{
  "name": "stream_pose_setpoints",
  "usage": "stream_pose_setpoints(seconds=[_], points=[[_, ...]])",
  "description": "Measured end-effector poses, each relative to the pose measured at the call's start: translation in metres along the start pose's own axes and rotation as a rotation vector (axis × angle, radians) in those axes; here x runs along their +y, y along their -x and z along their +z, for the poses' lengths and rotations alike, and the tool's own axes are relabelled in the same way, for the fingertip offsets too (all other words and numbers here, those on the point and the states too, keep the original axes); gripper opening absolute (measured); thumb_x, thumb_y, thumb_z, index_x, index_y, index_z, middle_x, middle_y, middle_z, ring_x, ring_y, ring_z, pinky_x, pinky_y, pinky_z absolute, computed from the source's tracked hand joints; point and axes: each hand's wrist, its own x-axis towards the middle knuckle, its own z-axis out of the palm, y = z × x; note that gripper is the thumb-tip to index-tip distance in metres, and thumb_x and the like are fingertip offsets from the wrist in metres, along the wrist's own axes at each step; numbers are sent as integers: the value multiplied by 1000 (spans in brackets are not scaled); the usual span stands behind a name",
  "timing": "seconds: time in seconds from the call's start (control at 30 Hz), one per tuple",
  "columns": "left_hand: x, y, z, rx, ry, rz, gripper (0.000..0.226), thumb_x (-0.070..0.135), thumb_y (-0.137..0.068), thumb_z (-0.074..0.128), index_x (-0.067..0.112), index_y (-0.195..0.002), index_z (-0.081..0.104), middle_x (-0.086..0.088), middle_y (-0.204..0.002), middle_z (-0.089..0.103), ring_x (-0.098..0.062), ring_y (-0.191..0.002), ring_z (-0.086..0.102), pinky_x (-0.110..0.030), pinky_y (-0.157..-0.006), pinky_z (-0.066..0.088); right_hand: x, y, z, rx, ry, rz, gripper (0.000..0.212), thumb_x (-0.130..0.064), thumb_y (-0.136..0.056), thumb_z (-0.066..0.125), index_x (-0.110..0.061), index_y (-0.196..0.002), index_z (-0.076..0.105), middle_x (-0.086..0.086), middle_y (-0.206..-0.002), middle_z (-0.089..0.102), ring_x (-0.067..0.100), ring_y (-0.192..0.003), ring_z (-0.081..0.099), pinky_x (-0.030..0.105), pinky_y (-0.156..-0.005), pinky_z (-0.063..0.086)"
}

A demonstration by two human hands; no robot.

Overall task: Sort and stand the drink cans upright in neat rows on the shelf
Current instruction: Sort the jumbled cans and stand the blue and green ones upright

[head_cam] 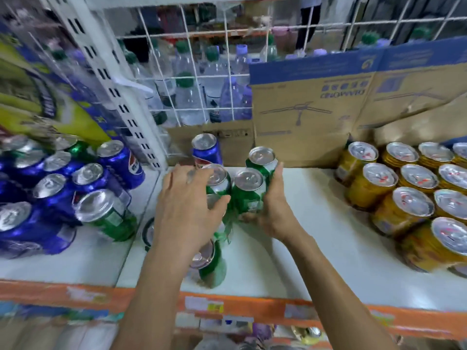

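- I am looking at a shop, at its drinks shelves.
- The white shelf (316, 223) has an orange strip (273, 308) along its front edge, with price labels (214, 306) stuck on it.
- Blue cans (58, 198), green cans (249, 197) and gold cans (364, 193) stand there in bulk.
- Behind the wire grid (187, 41) at the back edge I see many water bottles (189, 99), beside a cardboard carton (303, 109).
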Motion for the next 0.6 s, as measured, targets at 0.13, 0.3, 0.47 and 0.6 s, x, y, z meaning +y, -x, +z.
stream_pose_setpoints(seconds=[0.13,0.3,0.47,0.6], points=[[-33,-13,-13,-101,0,7,56,51,-84,60,30,-134,47,-2,-136,44,-24,-128,37,-37,-104,32,6,-33,12,67,-7,-31,122,-64,-54,74,-51,-143,-9,3,-156,19,23,-142,25,51,-111,31],[-62,-37,-21,-236,26,50,50,50,-89,54,31,-134,45,-3,-130,50,-23,-118,48,-33,-91,37,2,-43,22,162,42,-2,127,-38,-54,85,-30,-148,1,2,-148,34,19,-135,38,43,-109,36],[-80,-87,-6,-310,135,95,54,49,-91,53,27,-139,41,-2,-138,51,-23,-123,49,-37,-99,41,-29,-4,40,394,207,35,83,-19,-69,80,-15,-139,35,6,-131,44,12,-115,36,17,-95,29],[-72,-138,18,-364,136,162,67,54,-88,55,31,-145,29,-8,-144,44,-30,-132,40,-40,-104,38,-81,15,40,543,116,-23,41,-6,-83,66,-21,-119,56,-3,-110,56,14,-92,58,33,-85,50]])
